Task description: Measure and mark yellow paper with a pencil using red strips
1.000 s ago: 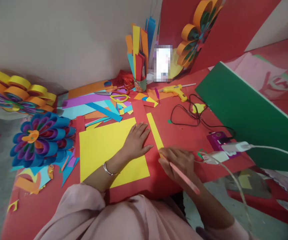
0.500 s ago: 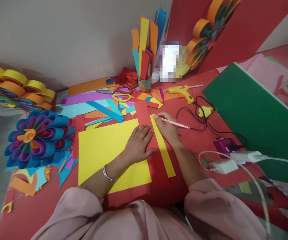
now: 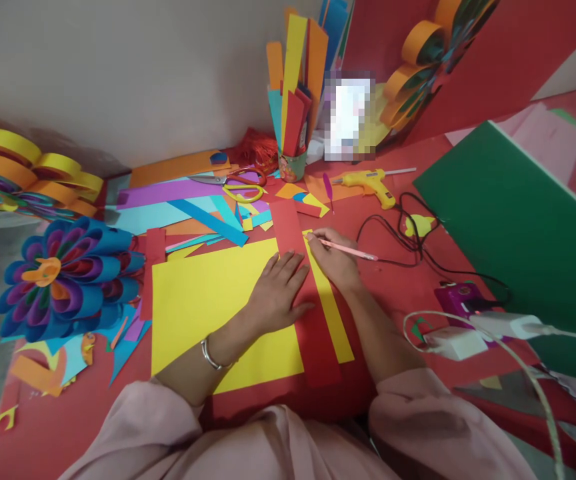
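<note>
A yellow paper sheet [image 3: 203, 287] lies on the red table, with a long red paper strip [image 3: 318, 340] laid across its right part. Beyond the strip's right edge a narrow band of yellow shows. My left hand [image 3: 278, 290] rests flat with fingers spread, partly on the yellow sheet and partly on the red strip. My right hand [image 3: 338, 260] is closed round a pink pencil [image 3: 351, 250], whose tip end is at the top of the yellow band, beside the strip. The exact tip is too small to make out.
Scissors [image 3: 241, 183] and paper scraps lie behind the sheet. A cup [image 3: 292, 165] holds several paper strips. At right are a yellow glue gun [image 3: 371, 187] with a black cord, a green board [image 3: 513, 247] and white plugs [image 3: 503, 327]. A blue paper flower [image 3: 68, 280] stands left.
The camera view has shifted slightly. Both hands keep nearly the same place on the paper, and the pencil stays at the top of the yellow band.
</note>
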Action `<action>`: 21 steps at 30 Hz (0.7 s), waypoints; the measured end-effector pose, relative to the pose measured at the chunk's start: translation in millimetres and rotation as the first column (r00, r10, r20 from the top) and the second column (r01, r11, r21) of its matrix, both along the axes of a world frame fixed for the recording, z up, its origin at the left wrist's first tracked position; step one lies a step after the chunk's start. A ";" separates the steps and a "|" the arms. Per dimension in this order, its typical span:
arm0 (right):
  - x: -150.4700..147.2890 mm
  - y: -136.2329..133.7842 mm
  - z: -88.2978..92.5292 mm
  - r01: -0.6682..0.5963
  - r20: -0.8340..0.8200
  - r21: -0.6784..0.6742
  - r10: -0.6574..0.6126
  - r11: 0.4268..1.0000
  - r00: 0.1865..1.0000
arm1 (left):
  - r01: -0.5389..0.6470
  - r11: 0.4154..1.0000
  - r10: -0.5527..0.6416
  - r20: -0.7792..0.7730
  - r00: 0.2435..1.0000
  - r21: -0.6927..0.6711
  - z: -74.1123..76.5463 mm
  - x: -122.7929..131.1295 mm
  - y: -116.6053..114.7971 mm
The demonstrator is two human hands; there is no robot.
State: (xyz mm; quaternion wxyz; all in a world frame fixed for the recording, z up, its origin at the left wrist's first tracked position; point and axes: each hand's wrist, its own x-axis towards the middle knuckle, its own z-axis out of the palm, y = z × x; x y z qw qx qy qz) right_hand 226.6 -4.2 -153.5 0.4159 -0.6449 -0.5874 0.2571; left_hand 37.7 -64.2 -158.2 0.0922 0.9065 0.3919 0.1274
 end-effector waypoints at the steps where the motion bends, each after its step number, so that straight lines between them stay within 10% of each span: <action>1: 0.0 0.1 -0.3 -0.002 0.004 0.001 0.002 1.000 1.000 | 0.000 1.000 0.000 -0.002 1.000 -0.001 0.3 0.0 0.1; 21: -0.2 -1.4 -1.2 -0.017 0.034 0.013 0.017 1.000 0.999 | 0.003 1.000 -0.003 0.020 1.000 0.002 0.9 1.0 0.6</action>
